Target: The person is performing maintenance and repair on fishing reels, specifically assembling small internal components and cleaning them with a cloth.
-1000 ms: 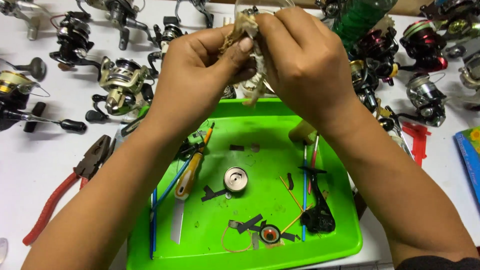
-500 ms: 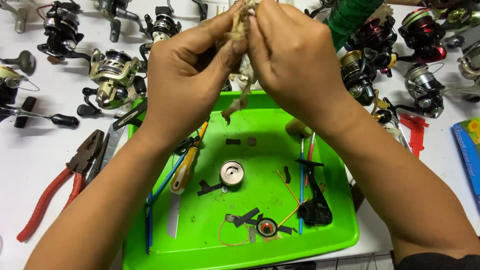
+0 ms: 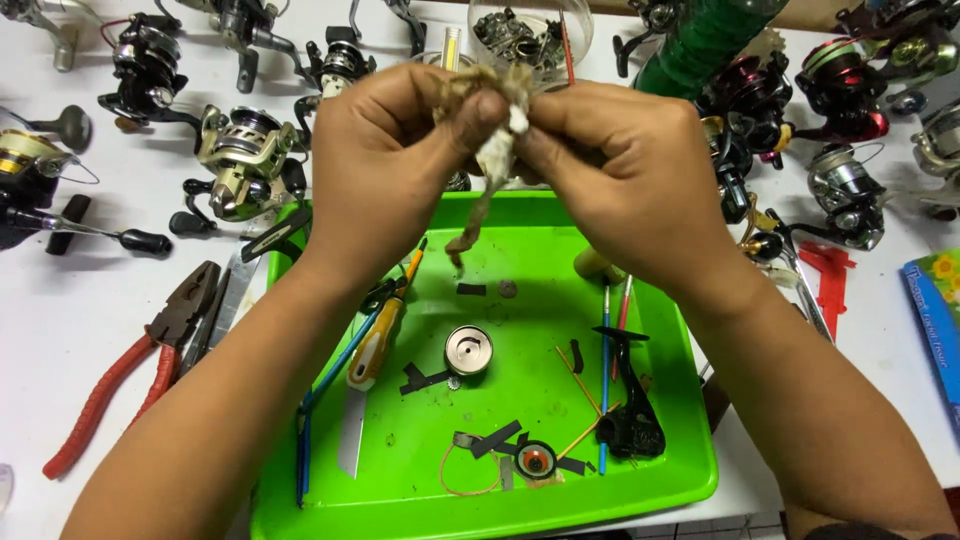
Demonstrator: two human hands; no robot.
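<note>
My left hand (image 3: 395, 165) and my right hand (image 3: 615, 170) meet above the far edge of a green tray (image 3: 500, 505), both pinching a dirty, crumpled rag (image 3: 492, 150). A strip of the rag hangs down over the tray. Whatever small part sits inside the rag is hidden by my fingers. In the tray lie a round silver spool part (image 3: 468, 349), a black reel body (image 3: 632, 415), a yellow-handled screwdriver (image 3: 378, 338), a small orange-centred round piece (image 3: 536, 460) and several thin rods.
Red-handled pliers (image 3: 120, 370) lie left of the tray. Several fishing reels (image 3: 240, 165) crowd the white table at the back and right. A clear bowl of small parts (image 3: 520, 30) and a green bottle (image 3: 700, 40) stand behind my hands. A blue box (image 3: 935, 310) sits at the right edge.
Both hands keep working the rag and have shifted slightly lower in the view; the bowl of parts behind them has come into sight. Tray contents have not moved.
</note>
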